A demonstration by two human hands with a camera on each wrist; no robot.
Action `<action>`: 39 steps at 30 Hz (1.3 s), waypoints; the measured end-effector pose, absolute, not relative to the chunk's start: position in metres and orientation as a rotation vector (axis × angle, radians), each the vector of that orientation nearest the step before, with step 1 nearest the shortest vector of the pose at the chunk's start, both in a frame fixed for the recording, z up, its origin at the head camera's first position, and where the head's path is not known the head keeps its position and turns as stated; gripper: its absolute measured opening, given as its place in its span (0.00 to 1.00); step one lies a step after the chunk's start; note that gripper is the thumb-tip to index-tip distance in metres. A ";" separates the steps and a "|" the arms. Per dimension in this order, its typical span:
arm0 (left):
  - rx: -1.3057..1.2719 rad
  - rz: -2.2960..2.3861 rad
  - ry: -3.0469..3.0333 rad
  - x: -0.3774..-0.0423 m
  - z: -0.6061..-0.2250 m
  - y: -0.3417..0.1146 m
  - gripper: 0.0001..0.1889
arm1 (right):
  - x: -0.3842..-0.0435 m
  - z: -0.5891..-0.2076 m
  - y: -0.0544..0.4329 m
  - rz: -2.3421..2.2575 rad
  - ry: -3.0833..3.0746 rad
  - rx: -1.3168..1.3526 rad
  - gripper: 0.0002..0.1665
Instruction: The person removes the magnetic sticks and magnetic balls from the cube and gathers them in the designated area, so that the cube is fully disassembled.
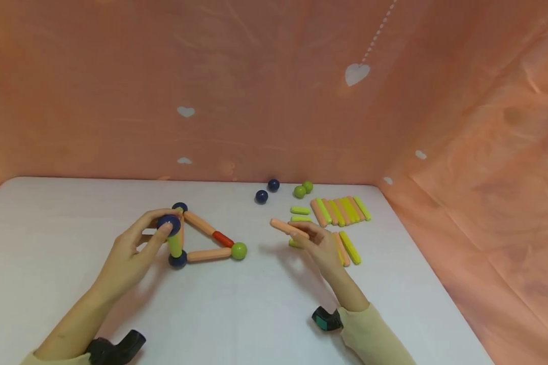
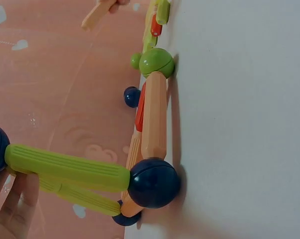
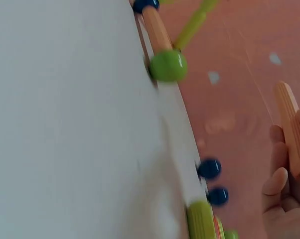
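My left hand [image 1: 130, 253] holds a dark blue ball [image 1: 168, 225] at the top of a ball-and-rod frame. From that ball, two light green rods [image 2: 68, 168] slope down to two lower blue balls [image 2: 155, 183]. On the table, peach rods [image 1: 208, 255] and a red piece [image 1: 222, 239] link those lower balls with a green ball [image 1: 239, 251] in a triangle. My right hand [image 1: 321, 248] pinches a loose peach rod [image 1: 280, 226] above the table, to the right of the frame. In the right wrist view, thumb and fingers grip this rod [image 3: 292, 127].
Two loose blue balls [image 1: 262, 196] and two green balls [image 1: 300, 191] sit near the table's back edge. Rows of peach, yellow and green rods [image 1: 342, 210] lie at right, some partly behind my right hand. A peach cloth [image 1: 274, 101] hangs behind the white table [image 1: 237, 314].
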State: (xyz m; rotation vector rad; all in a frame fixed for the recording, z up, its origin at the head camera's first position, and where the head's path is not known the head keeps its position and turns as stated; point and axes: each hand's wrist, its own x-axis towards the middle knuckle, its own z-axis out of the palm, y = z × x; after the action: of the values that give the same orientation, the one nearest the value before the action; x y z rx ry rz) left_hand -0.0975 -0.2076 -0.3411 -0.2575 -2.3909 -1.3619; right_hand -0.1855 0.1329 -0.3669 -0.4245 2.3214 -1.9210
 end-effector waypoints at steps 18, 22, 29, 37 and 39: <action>-0.304 -1.407 -2.387 -0.098 -0.342 -0.208 0.16 | -0.203 -0.356 0.209 -2.047 2.502 0.268 0.23; -0.307 -1.422 -2.373 -0.098 -0.342 -0.207 0.16 | -0.202 -0.362 0.217 -2.003 2.529 0.463 0.24; -0.303 -1.436 -2.367 -0.098 -0.343 -0.206 0.16 | -0.198 -0.370 0.236 -1.817 2.516 0.658 0.25; -0.304 -1.450 -2.352 -0.099 -0.344 -0.207 0.16 | -0.195 -0.376 0.245 -1.486 2.643 0.593 0.24; -0.309 -1.457 -2.341 -0.099 -0.344 -0.207 0.15 | -0.194 -0.376 0.245 -1.430 2.661 0.564 0.24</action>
State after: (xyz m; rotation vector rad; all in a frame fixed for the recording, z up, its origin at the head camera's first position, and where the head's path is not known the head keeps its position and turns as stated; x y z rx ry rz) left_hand -0.0995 -0.2074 -0.3441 -0.3088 -2.3407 -1.4570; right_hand -0.1939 0.2450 -0.3761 0.5638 2.6606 -1.4299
